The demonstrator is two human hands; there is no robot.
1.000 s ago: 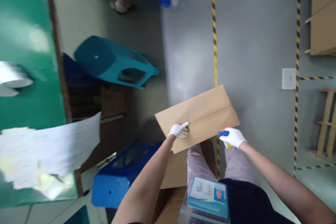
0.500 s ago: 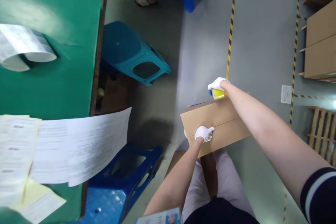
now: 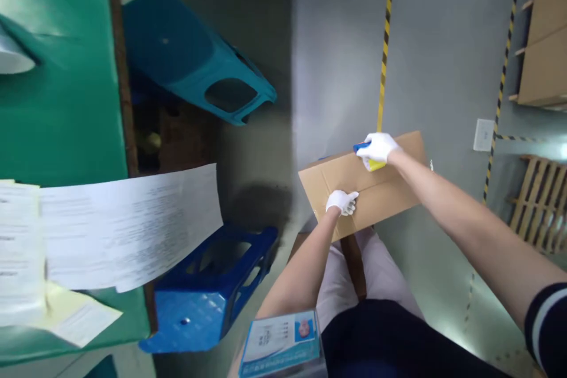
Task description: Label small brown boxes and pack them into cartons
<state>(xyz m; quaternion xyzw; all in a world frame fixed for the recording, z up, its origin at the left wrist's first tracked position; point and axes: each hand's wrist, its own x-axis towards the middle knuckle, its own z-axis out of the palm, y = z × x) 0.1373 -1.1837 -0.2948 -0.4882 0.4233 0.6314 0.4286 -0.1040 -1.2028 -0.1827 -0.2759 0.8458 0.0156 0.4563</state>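
Observation:
A closed brown cardboard box (image 3: 390,183) lies across my thighs (image 3: 381,271), with a seam running along its top. My left hand (image 3: 342,202), in a white glove, presses flat on the box beside that seam and holds nothing else. My right hand (image 3: 377,149), also white-gloved, is at the box's far edge and grips a small yellow cylinder with a blue end (image 3: 375,165). Most of that object is hidden by my fingers, so I cannot tell exactly what it is.
To the left are a green table (image 3: 57,100) with loose printed papers (image 3: 128,227), a teal stool on its side (image 3: 177,59) and a blue stool (image 3: 199,301). An ID badge (image 3: 281,345) hangs at my front. Cardboard sheets (image 3: 547,53) and a wooden pallet (image 3: 543,204) stand right.
My right hand has moved with the yellow-and-blue object from the box's near side to its far edge. The box has turned, and my left hand stays on it near the seam.

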